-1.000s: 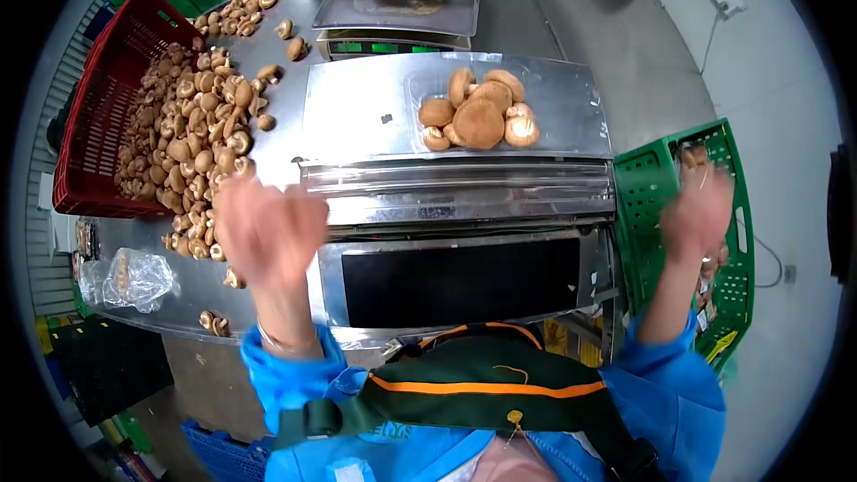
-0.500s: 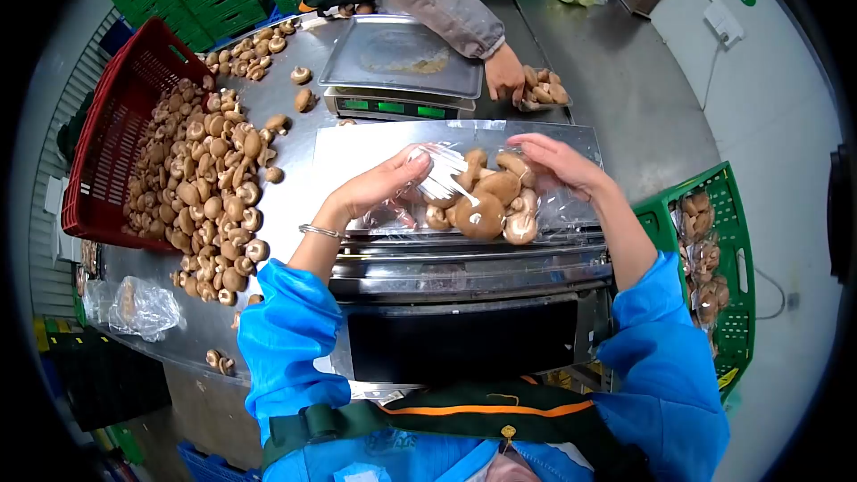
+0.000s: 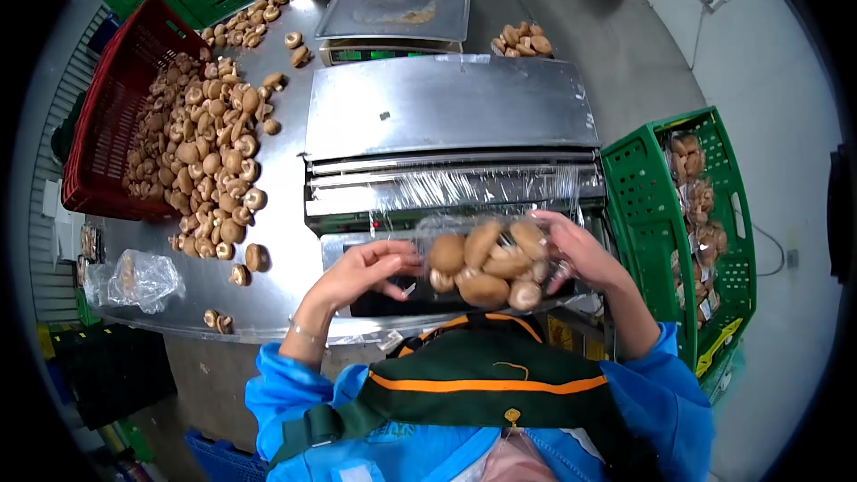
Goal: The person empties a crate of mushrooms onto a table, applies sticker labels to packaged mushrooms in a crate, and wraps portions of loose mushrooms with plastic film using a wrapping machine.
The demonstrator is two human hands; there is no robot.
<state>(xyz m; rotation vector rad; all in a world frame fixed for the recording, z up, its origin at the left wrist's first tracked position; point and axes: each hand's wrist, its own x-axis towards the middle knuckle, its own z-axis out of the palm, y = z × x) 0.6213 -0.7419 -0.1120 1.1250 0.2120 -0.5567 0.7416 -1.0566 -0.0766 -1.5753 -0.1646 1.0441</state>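
A film-wrapped pack of brown mushrooms (image 3: 486,263) is held over the front of the wrapping machine (image 3: 446,183), near my body. My right hand (image 3: 580,254) grips the pack's right end, fingers over the top and thumb lower down. At the left end is my left hand (image 3: 361,277), its fingers stretched toward the pack and its thumb apart; the fingertips reach the film's edge. Whether they press on it I cannot tell. Clear film (image 3: 482,186) lies across the machine's rollers, behind the pack. The pack's underside is hidden.
A red crate (image 3: 116,134) tipped on its side spills loose mushrooms (image 3: 210,156) over the left of the steel table. Wrapped packs fill a green crate (image 3: 634,205) at right. Behind stand a scale (image 3: 393,13) and another mushroom pack (image 3: 522,38). Crumpled plastic (image 3: 147,284) lies front left.
Both hands have brought the mushroom pack toward my body, off the machine's top, and film now covers it more closely. The co-worker's hand has left the pack beside the scale.
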